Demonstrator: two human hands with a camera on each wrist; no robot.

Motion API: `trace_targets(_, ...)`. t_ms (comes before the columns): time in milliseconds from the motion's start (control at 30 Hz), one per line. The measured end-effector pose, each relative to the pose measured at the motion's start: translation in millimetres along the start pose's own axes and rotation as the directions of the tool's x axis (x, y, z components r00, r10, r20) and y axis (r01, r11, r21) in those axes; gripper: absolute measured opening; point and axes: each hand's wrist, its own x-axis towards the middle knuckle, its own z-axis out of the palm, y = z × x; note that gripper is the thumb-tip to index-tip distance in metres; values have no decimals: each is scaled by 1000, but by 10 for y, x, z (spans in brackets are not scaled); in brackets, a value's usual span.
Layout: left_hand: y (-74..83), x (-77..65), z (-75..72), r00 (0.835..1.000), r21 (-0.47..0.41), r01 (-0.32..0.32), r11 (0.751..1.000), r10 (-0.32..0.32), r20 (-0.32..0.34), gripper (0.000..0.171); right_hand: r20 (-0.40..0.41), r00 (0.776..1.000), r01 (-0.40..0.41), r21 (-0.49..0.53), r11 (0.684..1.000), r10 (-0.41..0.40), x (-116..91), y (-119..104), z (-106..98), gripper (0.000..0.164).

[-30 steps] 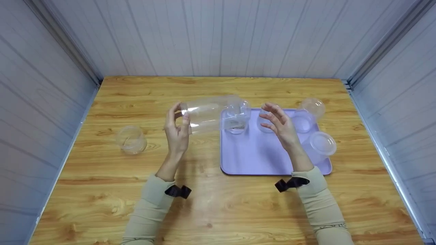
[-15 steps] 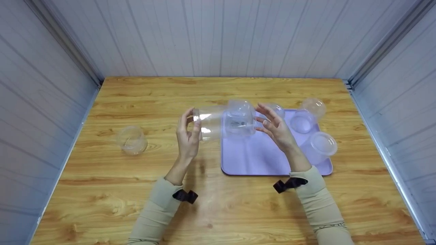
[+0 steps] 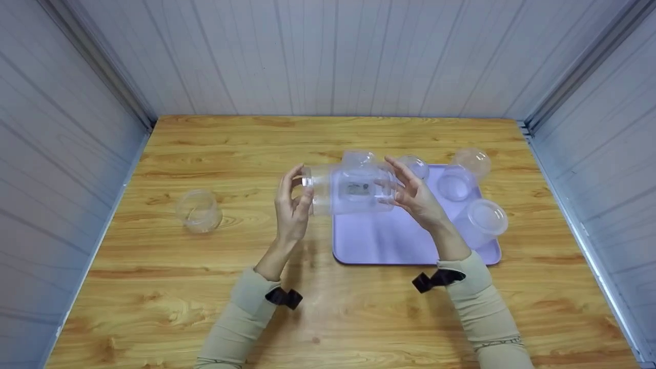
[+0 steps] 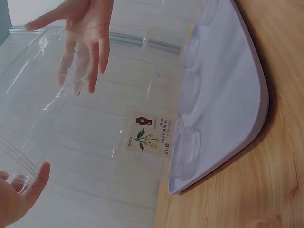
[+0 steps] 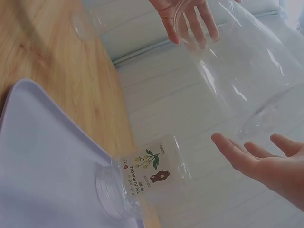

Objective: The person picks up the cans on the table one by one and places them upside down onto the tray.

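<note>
In the head view my left hand [image 3: 292, 210] grips one end of a large clear plastic jar [image 3: 322, 197], held on its side above the tray's left part. My right hand [image 3: 417, 202] is at the jar's other end with fingers spread. Whether those fingers touch it, I cannot tell. In the right wrist view my right hand [image 5: 270, 164] shows extended fingers beside the clear jar [image 5: 242, 71]. Behind the held jar, a smaller clear jar with a printed flower label [image 5: 147, 168] stands mouth down on the purple tray [image 3: 379, 246].
Several other clear containers are around: one jar [image 3: 411, 166] at the tray's back, another jar [image 3: 471, 161] at its back right corner, and a frosted jar [image 3: 484, 218] at its right edge. A small clear jar [image 3: 199, 211] sits on the wooden table to the left.
My left hand has moved right and slightly toward me, carrying the large jar along. The jar's far end has come up to my right hand, which shifted slightly left.
</note>
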Motion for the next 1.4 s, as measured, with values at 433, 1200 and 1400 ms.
trace_targets(433, -8, -27, 41, 1000, -34, 11, 999, -10, 26, 61, 17, 1000, 16, -22, 1000, -15, -35, -10, 58, 90)
trace_targets(1200, 29, 25, -146, 986, 81, 100, 992, -110, 125, 38, -98, 991, 64, -267, 962, -93, -72, -95, 94, 72)
trace_targets(1400, -276, 20, -278, 991, 136, 103, 985, -113, 67, 33, -89, 993, 51, -300, 953, -81, -95, -180, 59, 71)
